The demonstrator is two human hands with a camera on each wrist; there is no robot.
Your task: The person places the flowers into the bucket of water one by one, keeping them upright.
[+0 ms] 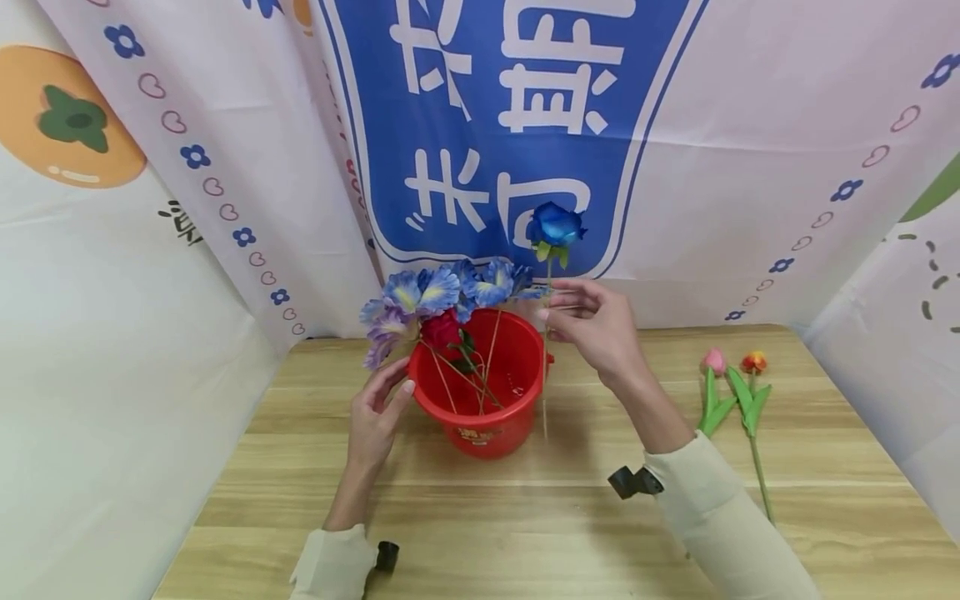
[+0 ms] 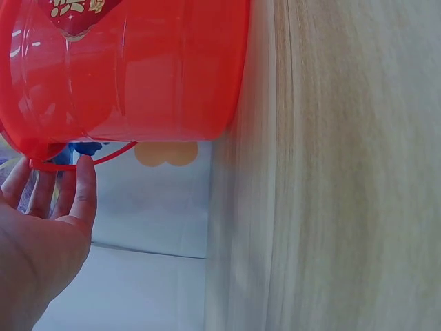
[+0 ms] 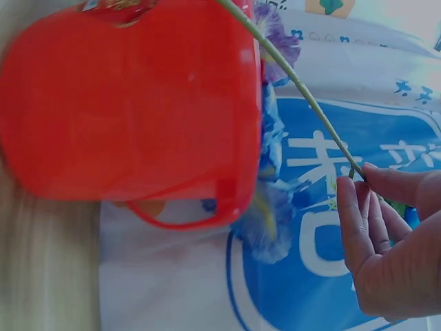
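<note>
My right hand (image 1: 596, 325) pinches the green stem of a blue rose (image 1: 556, 225) between thumb and fingers, its bloom held upright above the right rim of a red bucket (image 1: 491, 437). In the right wrist view the rose stem (image 3: 303, 89) slants past the bucket's outside. My left hand (image 1: 378, 412) touches the bucket's left side, fingers fairly straight, fingertips at the rim and handle (image 2: 114, 155). Blue-purple irises (image 1: 420, 292) and a red rose (image 1: 441, 330) stand in the bucket, their blooms leaning to the far left rim.
On the right of the wooden table (image 1: 525, 533) lie a pink tulip (image 1: 714, 362) and an orange-red tulip (image 1: 753, 362) with green leaves. A printed cloth backdrop (image 1: 675, 208) rises right behind the table's far edge.
</note>
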